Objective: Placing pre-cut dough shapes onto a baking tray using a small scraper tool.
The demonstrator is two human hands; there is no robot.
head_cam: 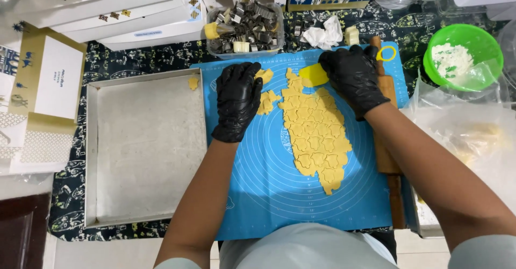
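- The left hand (pixel 237 101), in a black glove, is laid flat and open on the blue mat (pixel 269 188), fingers spread; nothing is gripped by it.
- Small dough pieces (pixel 265 101) are touched by its fingertips, just beside the main dough sheet (pixel 314 134).
- The right hand (pixel 352 78), also gloved in black, is closed on a yellow scraper (pixel 313 75).
- The scraper is held at the far end of the dough sheet, its edge touching the dough.
- The dough sheet lies along the middle of the mat and is stamped all over with cutter shapes.
- A wooden rolling pin (pixel 388 161) lies along the mat's right edge, partly hidden under the right forearm.
- A metal tray (pixel 145 150) is set just left of the mat; one cut dough shape (pixel 193 83) lies in its far right corner.
- A clear tub of metal cutters (pixel 244 27) stands beyond the mat.
- A green bowl (pixel 463 56) holding flour stands far right, well apart from both hands.
- White boxes (pixel 107 5) are stacked at far left.
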